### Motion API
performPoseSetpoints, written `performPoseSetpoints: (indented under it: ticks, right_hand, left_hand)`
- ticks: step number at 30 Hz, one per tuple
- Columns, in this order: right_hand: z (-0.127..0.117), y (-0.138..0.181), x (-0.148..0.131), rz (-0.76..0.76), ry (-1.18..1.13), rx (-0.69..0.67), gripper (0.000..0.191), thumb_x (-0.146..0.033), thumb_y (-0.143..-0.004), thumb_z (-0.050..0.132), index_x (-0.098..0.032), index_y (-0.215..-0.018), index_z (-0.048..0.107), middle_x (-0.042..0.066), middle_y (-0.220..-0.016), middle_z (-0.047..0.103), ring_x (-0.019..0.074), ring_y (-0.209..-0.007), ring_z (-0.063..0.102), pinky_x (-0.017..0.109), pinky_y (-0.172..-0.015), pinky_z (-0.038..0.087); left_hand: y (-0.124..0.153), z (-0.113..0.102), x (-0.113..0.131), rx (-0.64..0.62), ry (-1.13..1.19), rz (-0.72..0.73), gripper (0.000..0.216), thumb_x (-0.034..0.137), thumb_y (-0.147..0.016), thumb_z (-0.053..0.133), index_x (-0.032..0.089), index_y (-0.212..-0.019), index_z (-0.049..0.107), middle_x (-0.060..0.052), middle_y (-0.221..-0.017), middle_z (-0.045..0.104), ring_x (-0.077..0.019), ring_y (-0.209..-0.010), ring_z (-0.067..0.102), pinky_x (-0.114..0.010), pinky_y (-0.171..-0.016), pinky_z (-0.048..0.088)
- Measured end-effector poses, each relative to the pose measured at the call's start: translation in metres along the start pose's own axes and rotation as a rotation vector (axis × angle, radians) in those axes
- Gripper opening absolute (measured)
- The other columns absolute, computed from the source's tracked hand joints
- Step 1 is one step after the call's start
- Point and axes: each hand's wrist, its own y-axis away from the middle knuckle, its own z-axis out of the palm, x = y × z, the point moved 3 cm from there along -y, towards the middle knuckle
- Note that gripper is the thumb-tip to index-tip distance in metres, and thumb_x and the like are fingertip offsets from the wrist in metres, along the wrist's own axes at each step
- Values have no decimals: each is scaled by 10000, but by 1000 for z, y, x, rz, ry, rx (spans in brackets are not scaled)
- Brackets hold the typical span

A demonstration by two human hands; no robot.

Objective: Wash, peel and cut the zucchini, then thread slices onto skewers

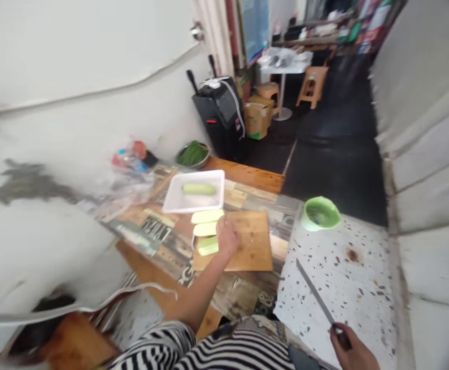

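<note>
My left hand is over the wooden cutting board, its fingers curled at the right end of a pale green zucchini piece. Two more cut zucchini pieces, an upper one and a middle one, lie just above it along the board's left edge. Blur hides the exact finger contact. At the lower right, my right hand is closed round the dark handle of a long knife. Its blade points up and left over the speckled white counter.
Behind the board, a white plastic tray holds a whole zucchini. A bowl of greens stands by the wall, near plastic bags. A green container sits at the counter's back edge. Beyond is a black speaker.
</note>
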Motion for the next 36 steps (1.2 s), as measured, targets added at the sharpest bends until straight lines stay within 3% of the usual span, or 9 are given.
performPoseSetpoints:
  ticks: [4, 7, 11, 15, 21, 25, 28, 33, 36]
  right_hand:
    - [-29, -56, -48, -96, -19, -49, 284, -519, -716, 511, -277, -817, 621, 25, -611, 695, 273, -613, 682, 336, -526, 508]
    - [-44, -80, -83, -191, -47, -61, 316, -536, -712, 500, -257, -779, 632, 36, -618, 695, 269, -658, 689, 334, -581, 520]
    - [-48, -94, -105, -273, -87, -109, 351, -556, -710, 500, -239, -778, 634, 44, -657, 705, 257, -690, 688, 323, -617, 519]
    - [-27, -86, -133, -313, -57, -172, 368, -544, -767, 464, -219, -846, 616, 38, -649, 689, 242, -644, 665, 315, -589, 490]
    - [3, -81, -180, -327, 180, -298, 360, -445, -912, 324, -202, -855, 584, 20, -561, 619, 205, -531, 607, 274, -515, 393]
    - [10, -94, -187, -345, 361, -254, 353, -364, -949, 310, -166, -920, 601, 83, -703, 678, 217, -646, 640, 271, -555, 379]
    - [17, -97, -188, -323, 332, -289, 356, -342, -964, 296, -146, -951, 593, 104, -771, 694, 203, -672, 644, 264, -581, 392]
    - [27, -83, -199, -264, 297, -380, 382, -331, -981, 258, -131, -1009, 581, 117, -823, 697, 206, -702, 660, 266, -597, 404]
    - [35, -77, -212, -324, 346, -361, 366, -295, -981, 265, -130, -1064, 581, 142, -914, 702, 223, -792, 671, 279, -642, 414]
  left_hand:
    - [37, 14, -33, -113, -126, -14, 747, 175, -690, 580, 203, -1410, 380, -137, -1404, 411, -329, -1339, 290, -495, -1130, 160]
    - [41, 26, -22, -150, -153, -71, 645, 132, -759, 512, 228, -1387, 406, -132, -1363, 455, -307, -1290, 343, -503, -1102, 178]
    - [43, 28, 2, -163, -111, -59, 540, 134, -801, 492, 248, -1327, 453, -120, -1311, 493, -293, -1244, 368, -499, -1071, 213]
    - [58, 32, -3, -250, -22, 138, 460, 174, -852, 467, 284, -1298, 496, -104, -1316, 506, -282, -1268, 355, -489, -1097, 179]
    - [54, 41, 7, -375, 196, 612, 419, 172, -856, 515, 327, -1240, 578, -66, -1368, 513, -256, -1313, 377, -443, -1152, 148]
    - [40, 43, 23, -368, 252, 684, 407, 147, -853, 526, 289, -1227, 601, -60, -1415, 483, -269, -1379, 314, -451, -1164, 155]
    - [42, 48, 23, -385, 307, 589, 429, 154, -844, 524, 267, -1254, 582, -44, -1454, 443, -236, -1406, 278, -390, -1164, 211]
    - [55, 65, 18, -163, 381, 93, 535, 321, -949, 331, 121, -1446, 327, -155, -1464, 392, -241, -1360, 349, -385, -1137, 275]
    - [57, 78, 23, -144, 415, -106, 644, 440, -948, 318, 69, -1468, 243, -208, -1394, 450, -276, -1296, 427, -400, -1091, 326]
